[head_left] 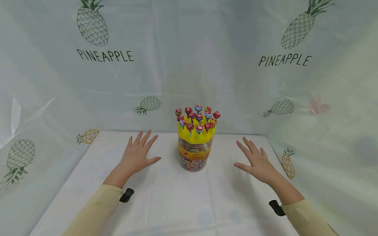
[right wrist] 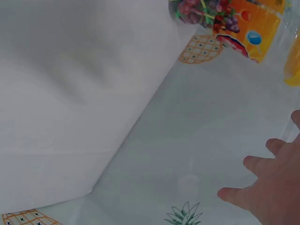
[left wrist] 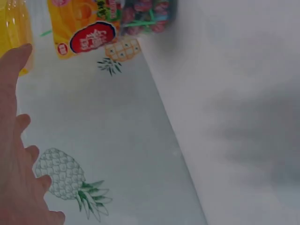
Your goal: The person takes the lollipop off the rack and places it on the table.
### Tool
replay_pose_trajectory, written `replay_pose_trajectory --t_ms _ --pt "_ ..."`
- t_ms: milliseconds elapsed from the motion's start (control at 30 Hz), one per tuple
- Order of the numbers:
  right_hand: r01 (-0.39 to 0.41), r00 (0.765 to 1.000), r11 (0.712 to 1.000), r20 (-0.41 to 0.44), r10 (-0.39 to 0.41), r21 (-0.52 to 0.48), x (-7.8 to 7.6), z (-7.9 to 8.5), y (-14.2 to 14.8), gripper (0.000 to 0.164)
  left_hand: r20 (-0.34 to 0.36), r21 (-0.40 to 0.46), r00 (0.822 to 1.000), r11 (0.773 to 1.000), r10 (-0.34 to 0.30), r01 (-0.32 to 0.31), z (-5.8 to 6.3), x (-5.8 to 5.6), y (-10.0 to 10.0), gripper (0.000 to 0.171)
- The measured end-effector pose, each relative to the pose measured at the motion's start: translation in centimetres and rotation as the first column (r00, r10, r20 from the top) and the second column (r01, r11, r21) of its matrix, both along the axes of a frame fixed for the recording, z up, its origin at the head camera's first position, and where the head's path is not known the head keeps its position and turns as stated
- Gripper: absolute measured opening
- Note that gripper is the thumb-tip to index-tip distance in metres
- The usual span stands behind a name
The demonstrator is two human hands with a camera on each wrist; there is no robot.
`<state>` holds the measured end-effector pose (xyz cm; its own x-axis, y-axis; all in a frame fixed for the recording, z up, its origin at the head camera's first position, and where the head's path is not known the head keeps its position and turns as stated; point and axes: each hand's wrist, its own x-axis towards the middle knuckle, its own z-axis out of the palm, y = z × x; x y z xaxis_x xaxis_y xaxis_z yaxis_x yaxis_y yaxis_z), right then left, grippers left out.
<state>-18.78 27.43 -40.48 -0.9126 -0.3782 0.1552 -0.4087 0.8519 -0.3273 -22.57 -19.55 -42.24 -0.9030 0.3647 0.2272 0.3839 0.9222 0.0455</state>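
A clear plastic jar (head_left: 193, 160) of lollipops stands upright on the white table, with an orange label round it and a yellow top. Several wrapped lollipops (head_left: 199, 117) stick up out of that top. To the left of the jar, my left hand (head_left: 136, 156) hovers with fingers spread, touching nothing. On the other side my right hand (head_left: 257, 162) is likewise spread and apart from the jar. Part of the jar's orange label (left wrist: 84, 26) shows in the left wrist view, and the label (right wrist: 248, 28) also appears in the right wrist view.
A white cloth covers the table (head_left: 183, 206). Behind it hangs a pale curtain (head_left: 200, 65) printed with pineapples and lettering, and similar sheeting runs down both sides. A black wrist strap (head_left: 127, 195) sits on the left sleeve, another strap (head_left: 277, 208) on the right.
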Motion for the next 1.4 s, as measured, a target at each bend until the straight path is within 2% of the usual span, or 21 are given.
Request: replay_pose_trajectory --t_ms 167,333,467,567,667,767,900,967,1100,1233,1400 --pt "-0.011 1.0 0.994 0.025 0.014 -0.11 -0.9 0.9 -1.1 0.084 0.003 0.093 1.0 0.996 0.005 -0.005 0.7 -1.2 1.8 0.092" --pt "-0.014 0.999 0.969 0.043 0.025 -0.246 -1.8 1.5 -2.2 0.081 0.04 0.204 0.999 0.979 -0.002 -0.006 0.8 -2.5 3.6 0.094" --pt "-0.01 0.997 0.933 0.062 0.035 -0.361 -2.6 1.6 -3.0 0.081 0.083 0.317 0.996 0.948 -0.014 -0.013 0.9 -3.3 4.9 0.095" --pt "-0.013 0.997 0.901 0.067 0.046 -0.434 -3.1 1.7 -3.4 0.08 0.109 0.411 0.994 0.911 -0.025 -0.022 0.9 -3.8 5.8 0.096" --pt "-0.017 0.996 0.866 0.065 0.057 -0.5 -3.5 1.9 -3.9 0.079 0.139 0.509 0.989 0.86 -0.046 -0.032 0.9 -4.3 6.8 0.096" --pt "-0.039 0.996 0.822 0.048 0.081 -0.568 -3.1 3.3 -5.1 0.076 0.17 0.608 0.983 0.793 -0.075 -0.044 0.9 -4.7 7.7 0.098" --pt "-0.084 0.993 0.745 0.01 0.121 -0.662 -3.0 4.7 -6.4 0.071 0.203 0.715 0.971 0.697 -0.128 -0.057 0.8 -5.2 8.7 0.101" --pt "-0.096 0.991 0.694 -0.001 0.136 -0.713 -4.0 4.1 -6.5 0.072 0.223 0.75 0.962 0.658 -0.155 -0.068 0.8 -5.4 9.1 0.102" --pt "-0.101 0.988 0.616 -0.003 0.157 -0.781 -6.0 2.8 -6.6 0.074 0.271 0.815 0.939 0.569 -0.212 -0.107 0.5 -6.1 9.6 0.103" --pt "-0.091 0.987 0.6 0.007 0.16 -0.795 -6.8 3.1 -7.3 0.07 0.299 0.87 0.913 0.471 -0.276 -0.142 0.1 -6.7 10.0 0.101" --pt "-0.082 0.982 0.559 0.027 0.184 -0.825 -7.5 3.6 -7.9 0.063 0.311 0.909 0.886 0.38 -0.343 -0.172 0.1 -7.2 10.4 0.091"
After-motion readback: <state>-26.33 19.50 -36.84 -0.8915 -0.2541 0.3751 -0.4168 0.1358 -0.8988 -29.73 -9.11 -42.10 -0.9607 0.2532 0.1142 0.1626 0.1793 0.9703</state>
